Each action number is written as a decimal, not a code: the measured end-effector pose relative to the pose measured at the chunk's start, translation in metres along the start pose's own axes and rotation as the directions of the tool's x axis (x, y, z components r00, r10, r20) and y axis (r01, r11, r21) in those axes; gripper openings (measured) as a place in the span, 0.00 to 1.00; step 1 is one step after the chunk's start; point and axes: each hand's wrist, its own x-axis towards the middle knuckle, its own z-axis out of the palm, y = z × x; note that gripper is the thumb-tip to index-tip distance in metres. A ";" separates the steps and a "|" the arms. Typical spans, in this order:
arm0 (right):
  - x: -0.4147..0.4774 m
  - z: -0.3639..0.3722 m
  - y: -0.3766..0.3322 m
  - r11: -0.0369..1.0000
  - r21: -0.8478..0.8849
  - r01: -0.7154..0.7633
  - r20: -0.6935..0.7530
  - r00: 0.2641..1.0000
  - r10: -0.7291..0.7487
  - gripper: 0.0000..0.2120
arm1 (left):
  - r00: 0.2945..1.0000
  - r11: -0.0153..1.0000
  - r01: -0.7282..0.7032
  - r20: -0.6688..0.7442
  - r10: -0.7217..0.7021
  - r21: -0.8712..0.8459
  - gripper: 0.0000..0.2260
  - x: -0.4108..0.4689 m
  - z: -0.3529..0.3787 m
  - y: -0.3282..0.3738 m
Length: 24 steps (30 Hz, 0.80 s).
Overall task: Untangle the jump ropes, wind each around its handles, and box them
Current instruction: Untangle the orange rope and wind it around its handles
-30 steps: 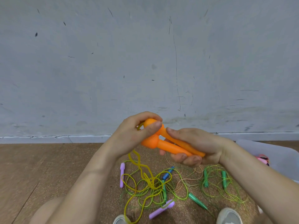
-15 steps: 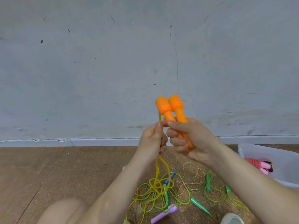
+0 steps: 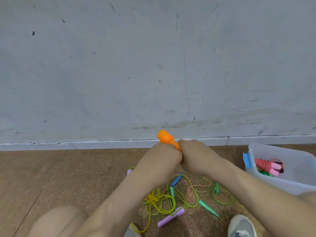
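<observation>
Two orange jump-rope handles (image 3: 165, 138) stick up together between my fists, just in front of the wall's base. My right hand (image 3: 196, 156) grips their shafts. Pressed against it, my left hand (image 3: 162, 159) is curled tight at the handles' necks, where their yellow rope (image 3: 158, 200) starts; its fingers face away from me. The rope drops behind my left forearm into loops on the floor. Below the hands lies a tangle of thin green and speckled ropes with green handles (image 3: 207, 206), purple handles (image 3: 171, 218) and a blue handle (image 3: 177, 180).
A translucent plastic box (image 3: 289, 153) stands at the right and holds a wound pink rope (image 3: 266, 165) and something green. The grey wall rises close ahead. My knee (image 3: 56, 221) is at bottom left, a shoe (image 3: 242, 225) at bottom right. Cork floor stretches left.
Both hands dropped from chest height toward the floor with the orange handles. The handles tipped from upright to leaning away, and my left hand closed in against the right.
</observation>
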 end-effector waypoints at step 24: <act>-0.013 0.014 0.000 0.992 0.032 0.121 -0.014 0.993 -0.120 0.23 | 0.992 0.952 -0.122 -0.009 0.125 -0.282 0.14 -0.020 -0.016 0.006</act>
